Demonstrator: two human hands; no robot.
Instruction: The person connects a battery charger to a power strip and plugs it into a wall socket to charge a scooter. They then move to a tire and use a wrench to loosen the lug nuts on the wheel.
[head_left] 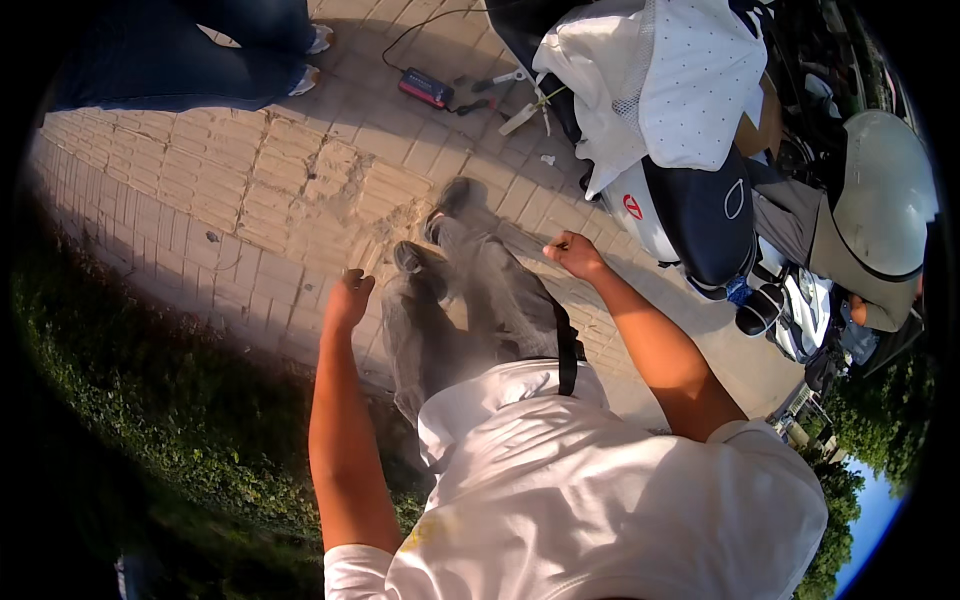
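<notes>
White shirt cloth (600, 500) fills the lower middle of the view, closest to the lens, with both bare forearms rising out of it. At about eleven o'clock from the shirt, the left hand (348, 296) hangs over the brick paving (230, 190), fingers curled loosely inward; nothing shows inside it, so I read it as empty. At about one o'clock, the right hand (574, 254) is curled tighter, thumb and fingers pinched together. Something thin may sit in the pinch, but motion blur hides it and I cannot tell. That hand is the one nearest the parked scooter (690, 210), whose dark seat lies at three o'clock from it, close but not touching.

Between the hands, the person's own grey trouser legs (470, 300) and dark shoes stretch toward twelve o'clock, blurred. A white dotted cover (690, 80) is draped over the scooter's rear. Beyond, near twelve o'clock, a small red-and-black box (425, 88) with a trailing cable and some loose tools (510, 100) lie on the bricks. A bystander's jeans and pale shoes (300, 60) stand at eleven o'clock; a person in a pale helmet (885, 190) sits at three o'clock. A grass verge (130, 380) runs along nine o'clock.

Risk, as I judge it: cracked, sunken bricks just ahead of the shoes could catch a toe, and the cable on the ground could snag a foot near the scooter.
</notes>
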